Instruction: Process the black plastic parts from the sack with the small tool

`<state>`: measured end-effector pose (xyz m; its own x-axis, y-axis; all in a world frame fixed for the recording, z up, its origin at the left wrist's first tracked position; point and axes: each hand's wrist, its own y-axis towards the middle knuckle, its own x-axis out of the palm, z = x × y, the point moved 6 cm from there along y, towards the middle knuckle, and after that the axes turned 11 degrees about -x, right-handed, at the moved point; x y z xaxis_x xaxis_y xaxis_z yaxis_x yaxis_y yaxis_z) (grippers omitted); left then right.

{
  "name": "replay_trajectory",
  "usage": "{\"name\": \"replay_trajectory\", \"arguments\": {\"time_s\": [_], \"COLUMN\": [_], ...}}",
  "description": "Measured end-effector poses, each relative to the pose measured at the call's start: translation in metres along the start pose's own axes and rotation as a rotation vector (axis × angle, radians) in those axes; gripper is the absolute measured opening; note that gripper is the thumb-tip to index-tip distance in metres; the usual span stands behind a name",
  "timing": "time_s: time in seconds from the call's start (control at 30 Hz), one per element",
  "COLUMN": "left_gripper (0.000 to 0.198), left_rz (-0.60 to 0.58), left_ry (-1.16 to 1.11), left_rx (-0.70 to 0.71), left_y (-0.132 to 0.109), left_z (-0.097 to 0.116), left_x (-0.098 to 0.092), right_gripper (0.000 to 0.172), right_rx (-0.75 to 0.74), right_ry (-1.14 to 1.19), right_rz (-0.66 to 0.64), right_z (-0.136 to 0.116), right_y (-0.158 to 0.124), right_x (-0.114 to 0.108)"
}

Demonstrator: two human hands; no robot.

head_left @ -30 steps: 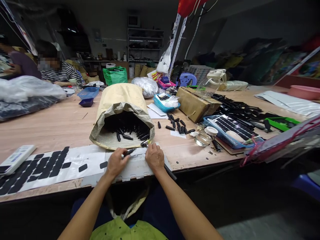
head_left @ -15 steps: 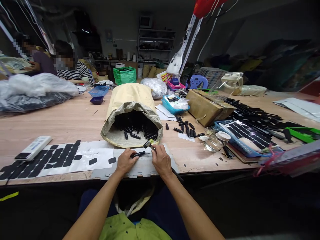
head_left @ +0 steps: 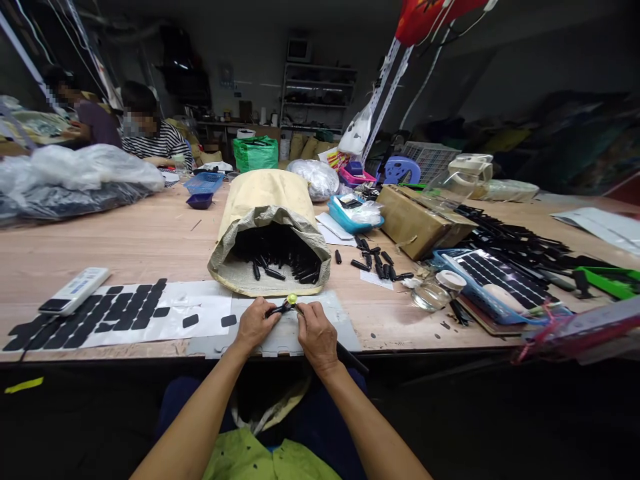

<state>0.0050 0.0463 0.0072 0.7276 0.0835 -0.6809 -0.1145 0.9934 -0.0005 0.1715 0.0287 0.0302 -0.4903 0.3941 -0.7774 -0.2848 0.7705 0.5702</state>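
Observation:
My left hand is closed, with finger and thumb pinching a slim black tube-like piece low over a grey plate. Gripped in my right hand is a small hammer with a yellowish face; its dark handle runs back past my wrist. The hammer head is at the right end of the black piece; whether they touch I cannot tell. Just beyond both hands, a cream woven sack lies with its mouth towards me, holding many similar black pieces.
Left of the plate lies a white sheet with black patches and a white device. Loose black pieces, a clear jar, a cardboard box and a blue basket stand right. Two people sit at the far left.
The hammer head has swung down and left to the end of the black piece in my left hand. My right hand has moved slightly lower. The whole view has shifted a little.

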Motion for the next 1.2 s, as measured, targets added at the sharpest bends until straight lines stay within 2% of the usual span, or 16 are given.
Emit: {"name": "replay_trajectory", "arguments": {"time_s": [0.23,0.4,0.57,0.7,0.77,0.87,0.93,1.03,1.13,1.2], "left_gripper": [0.019,0.021,0.016,0.016,0.015,0.019,0.025,0.028,0.025,0.027], "left_rz": [0.008,0.025,0.043,0.062,0.067,0.055,0.033,-0.075,-0.300,-0.421], "left_ry": [-0.012,-0.013,0.013,0.037,0.032,-0.005,-0.059,-0.129,-0.119,-0.101], "left_rx": [0.014,0.042,0.035,0.020,0.021,0.049,0.096,0.215,0.330,0.252], "left_y": [-0.001,0.002,0.003,0.004,0.006,0.005,-0.006,-0.048,-0.106,-0.131], "left_z": [0.001,0.001,-0.001,-0.004,-0.005,0.000,0.007,0.017,0.012,-0.010], "left_x": [-0.002,-0.003,-0.002,0.000,0.000,-0.005,-0.009,-0.005,0.024,0.052], "right_gripper": [0.029,0.027,0.026,0.026,0.024,0.024,0.024,0.024,0.023,0.022], "right_rx": [-0.005,-0.041,0.088,0.195,0.198,0.151,0.122,0.104,0.097,0.092], "right_ry": [0.034,0.057,0.031,-0.068,-0.142,-0.234,-0.267,-0.293,-0.312,-0.317], "right_rz": [0.050,-0.057,-0.069,-0.178,-0.242,-0.263,-0.252,-0.241,-0.230,-0.225], "right_z": [-0.010,-0.019,0.008,0.040,0.050,0.053,0.051,0.049,0.048,0.048], "right_y": [0.004,0.004,0.018,0.032,0.034,0.035,0.034,0.033,0.033,0.034], "right_x": [-0.006,0.005,0.004,0.014,0.022,0.029,0.031,0.032,0.032,0.033]}}
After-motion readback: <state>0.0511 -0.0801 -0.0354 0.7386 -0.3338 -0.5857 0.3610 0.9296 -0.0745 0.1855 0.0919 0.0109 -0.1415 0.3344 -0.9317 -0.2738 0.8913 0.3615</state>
